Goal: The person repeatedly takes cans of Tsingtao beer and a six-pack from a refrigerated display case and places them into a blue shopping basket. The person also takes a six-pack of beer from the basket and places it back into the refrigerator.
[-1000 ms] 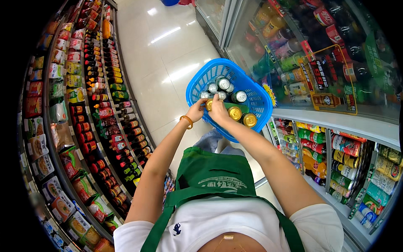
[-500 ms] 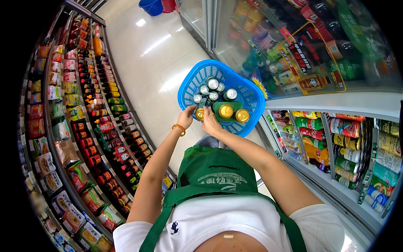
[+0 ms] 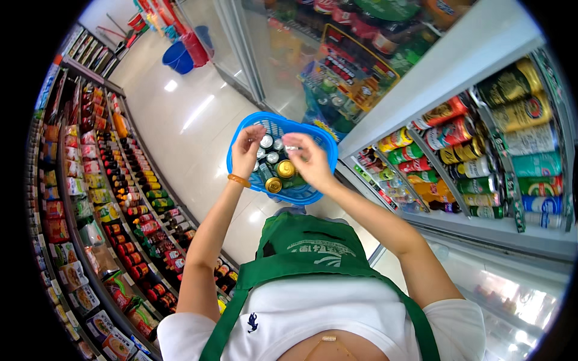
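Observation:
A blue plastic basket (image 3: 333, 155) holds several drink cans. Some of them are dark cans with silver tops (image 3: 272, 157); nearer me stand green cans with gold tops (image 3: 285, 169). Over the basket's left side is my left hand (image 3: 245, 147), its fingers bent and apart with nothing seen in them. My right hand (image 3: 310, 159), slightly blurred, hovers above the right part of the basket with fingers spread, and no can shows in its grip. Both hands hide some of the cans beneath them.
On the left, long shelves (image 3: 129, 210) carry bottles, jars and packets. At right stands a drinks cooler (image 3: 481, 156) with cans and bottles, its glass door (image 3: 355, 66) swung out beyond the basket. A blue bucket (image 3: 178, 58) is on the far tiled floor.
My hands have come away from the gold-topped cans, moving apart and up over the basket. The view has turned, so the basket sits lower and more to the left, and more of the cooler shows.

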{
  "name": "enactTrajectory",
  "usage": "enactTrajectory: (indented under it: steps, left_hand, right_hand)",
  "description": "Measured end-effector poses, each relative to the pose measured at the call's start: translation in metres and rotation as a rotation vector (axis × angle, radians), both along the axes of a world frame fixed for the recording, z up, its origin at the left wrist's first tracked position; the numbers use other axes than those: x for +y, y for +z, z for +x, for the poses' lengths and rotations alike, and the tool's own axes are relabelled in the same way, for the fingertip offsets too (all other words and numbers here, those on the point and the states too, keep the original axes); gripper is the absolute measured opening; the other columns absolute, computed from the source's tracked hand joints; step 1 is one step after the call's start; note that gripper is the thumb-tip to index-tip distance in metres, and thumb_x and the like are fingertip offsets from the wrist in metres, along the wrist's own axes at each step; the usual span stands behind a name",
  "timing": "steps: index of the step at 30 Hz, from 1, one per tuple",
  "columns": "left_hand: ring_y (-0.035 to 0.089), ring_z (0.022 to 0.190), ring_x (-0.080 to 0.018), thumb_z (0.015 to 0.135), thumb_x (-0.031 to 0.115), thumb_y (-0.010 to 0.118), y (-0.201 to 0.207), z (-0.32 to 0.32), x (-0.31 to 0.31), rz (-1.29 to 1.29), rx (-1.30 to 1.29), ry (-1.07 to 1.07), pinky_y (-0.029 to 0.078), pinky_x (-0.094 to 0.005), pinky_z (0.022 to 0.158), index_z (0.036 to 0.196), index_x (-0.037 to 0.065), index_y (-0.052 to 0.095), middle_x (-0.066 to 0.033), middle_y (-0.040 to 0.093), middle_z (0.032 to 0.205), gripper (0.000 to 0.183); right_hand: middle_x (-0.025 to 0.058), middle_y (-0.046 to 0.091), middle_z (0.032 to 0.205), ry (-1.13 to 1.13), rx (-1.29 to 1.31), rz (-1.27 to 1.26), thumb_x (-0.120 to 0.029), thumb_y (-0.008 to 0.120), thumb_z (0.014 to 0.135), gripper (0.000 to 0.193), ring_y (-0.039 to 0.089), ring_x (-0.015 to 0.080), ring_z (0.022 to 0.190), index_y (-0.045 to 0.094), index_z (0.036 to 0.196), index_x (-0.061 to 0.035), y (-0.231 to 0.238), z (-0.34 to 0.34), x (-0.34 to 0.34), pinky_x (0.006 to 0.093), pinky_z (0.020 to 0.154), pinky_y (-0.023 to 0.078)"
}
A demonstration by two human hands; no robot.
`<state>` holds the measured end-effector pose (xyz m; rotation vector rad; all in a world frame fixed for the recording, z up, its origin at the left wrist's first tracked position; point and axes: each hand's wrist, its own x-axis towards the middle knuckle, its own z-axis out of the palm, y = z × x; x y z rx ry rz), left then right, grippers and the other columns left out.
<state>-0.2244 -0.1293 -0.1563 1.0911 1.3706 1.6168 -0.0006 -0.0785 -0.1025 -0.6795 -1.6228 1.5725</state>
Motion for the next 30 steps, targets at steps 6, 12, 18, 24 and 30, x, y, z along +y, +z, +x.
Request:
enactTrajectory:
  steps: [6,12,18,24,30]
  left_hand:
    - [0.064,0.126,-0.0203,0.095,-0.013,0.047,0.128,0.105,0.051,0.192,0.081,-0.247,0.049,-0.0355,0.113,0.135,-0.002,0.061,-0.0111,0.070,0.131,0.044]
    - [0.063,0.126,-0.0203,0.095,-0.012,0.049,0.279,0.237,0.091,0.564,0.243,-0.462,0.047,-0.0354,0.111,0.135,-0.003,0.062,-0.0112,0.068,0.133,0.043]
    - [0.064,0.127,-0.0263,0.091,-0.009,0.055,0.426,0.360,0.120,1.014,0.443,-0.430,0.051,-0.0385,0.110,0.134,0.000,0.063,-0.0131,0.065,0.134,0.044]
    - [0.063,0.132,-0.0285,0.093,-0.010,0.054,0.522,0.443,0.203,1.008,0.276,-0.441,0.053,-0.0386,0.113,0.141,-0.003,0.055,-0.0169,0.059,0.138,0.049]
    - [0.066,0.125,-0.0369,0.088,0.007,0.067,0.566,0.470,0.315,0.644,0.463,-0.159,0.052,-0.0435,0.109,0.138,-0.009,0.055,-0.0258,0.067,0.133,0.054]
  right_hand:
    - [0.0118,0.069,0.130,-0.281,0.150,0.178,0.005,0.056,0.104,0.030,0.066,0.0197,0.121,0.061,0.133,0.0003,0.115,0.146,0.038,0.0354,0.101,0.056]
    - [0.0087,0.070,0.125,-0.525,0.050,0.515,0.002,0.063,0.102,0.029,0.067,0.0151,0.114,0.064,0.130,0.0001,0.257,0.251,0.048,0.0294,0.095,0.054]
    - [0.0104,0.071,0.117,-0.799,-0.138,1.020,0.000,0.067,0.096,0.022,0.071,0.0194,0.105,0.072,0.118,-0.0007,0.395,0.345,0.071,0.0316,0.089,0.057]
    - [0.0134,0.073,0.112,-1.030,-0.378,1.169,-0.008,0.068,0.092,0.020,0.074,0.0248,0.096,0.078,0.110,-0.0047,0.504,0.409,0.124,0.0371,0.086,0.059]
    - [0.0180,0.078,0.104,-1.038,-0.388,0.997,-0.012,0.073,0.084,0.027,0.075,0.0311,0.099,0.076,0.108,-0.0003,0.532,0.428,0.231,0.0409,0.091,0.058]
